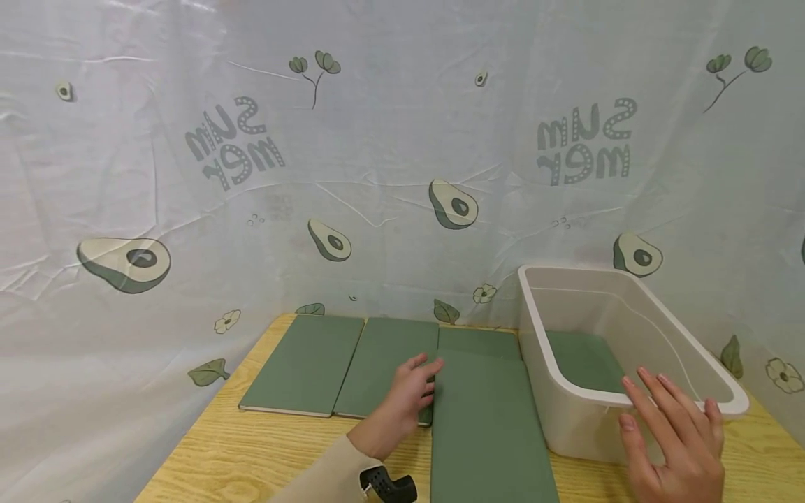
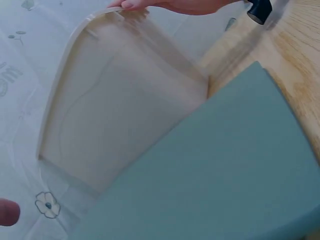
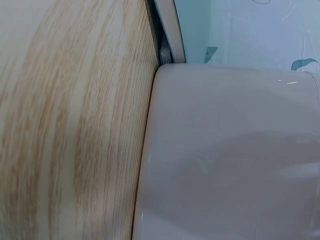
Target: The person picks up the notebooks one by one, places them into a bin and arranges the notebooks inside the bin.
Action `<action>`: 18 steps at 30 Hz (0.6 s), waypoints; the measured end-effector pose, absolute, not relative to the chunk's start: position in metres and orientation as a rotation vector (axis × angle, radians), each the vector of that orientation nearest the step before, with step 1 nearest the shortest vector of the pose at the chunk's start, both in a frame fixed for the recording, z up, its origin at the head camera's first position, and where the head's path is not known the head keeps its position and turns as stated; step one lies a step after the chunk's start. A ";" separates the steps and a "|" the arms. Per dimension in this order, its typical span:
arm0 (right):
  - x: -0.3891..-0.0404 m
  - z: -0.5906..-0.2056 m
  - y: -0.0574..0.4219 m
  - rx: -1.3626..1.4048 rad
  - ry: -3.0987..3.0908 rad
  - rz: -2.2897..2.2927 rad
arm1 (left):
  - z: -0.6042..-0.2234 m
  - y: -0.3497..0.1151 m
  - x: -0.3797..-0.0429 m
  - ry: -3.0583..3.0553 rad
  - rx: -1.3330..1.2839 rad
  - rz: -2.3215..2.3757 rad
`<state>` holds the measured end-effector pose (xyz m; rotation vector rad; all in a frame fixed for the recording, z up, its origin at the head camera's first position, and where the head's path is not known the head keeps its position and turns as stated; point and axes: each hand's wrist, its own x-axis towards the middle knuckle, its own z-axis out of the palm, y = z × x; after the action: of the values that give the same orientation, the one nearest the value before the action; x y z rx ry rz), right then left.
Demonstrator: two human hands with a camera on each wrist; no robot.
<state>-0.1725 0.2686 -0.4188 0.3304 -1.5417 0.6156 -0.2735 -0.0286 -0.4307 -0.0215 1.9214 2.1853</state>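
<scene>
My left hand (image 1: 409, 388) is over the right part of a flat green book (image 1: 393, 342), its loosely bent fingers right at the left edge of a longer-looking green book (image 1: 490, 426) in front. In the left wrist view that front book's cover (image 2: 215, 165) fills the lower right, with one fingertip (image 2: 9, 212) at the left border. Fingers spread and mostly straight, my right hand (image 1: 679, 447) rests at the near rim of a white plastic bin (image 1: 534, 314). Another green book (image 1: 581, 360) lies on the bin's floor.
To the left, a further green book (image 1: 305, 363) lies flat on the wooden table (image 1: 251, 447). Behind the front book, part of another green cover (image 1: 481, 341) shows, close to the bin's left wall. A patterned plastic curtain (image 1: 377, 140) hangs behind the table.
</scene>
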 end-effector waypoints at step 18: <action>-0.171 -0.422 0.272 0.310 -1.589 0.614 | -0.425 -0.025 -0.273 1.814 0.097 2.064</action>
<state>-0.1708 0.2720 -0.4222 0.3100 -1.5893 0.6138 -0.2726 -0.0252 -0.4246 0.0966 1.8144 2.0643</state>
